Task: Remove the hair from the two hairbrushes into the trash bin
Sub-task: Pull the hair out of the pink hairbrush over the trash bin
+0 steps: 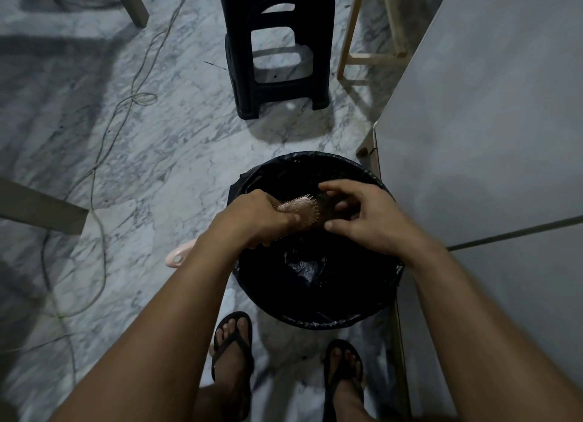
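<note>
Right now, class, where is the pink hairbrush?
In the head view, the pink hairbrush sits centre frame, gripped in the left hand directly above the open black-lined trash bin, with the right hand at its bristles.

A glossy black plastic liner (303, 270) fills the bin above veined polished marble floor (142, 156); the stool (277, 49) is matt plastic.

Both bare forearms reaching forward and down, converging toward the middle. Left hand (258, 219) knuckles up, fingers curled closed around a hairbrush (301, 212), thumb pressed along its side. Right hand (362, 219) close beside it, palm down, fingers bent and loosely spread, fingertips at the brush head (grip there too dark to tell). Below, two feet (233, 342) in flip-flops, slightly apart.
</note>
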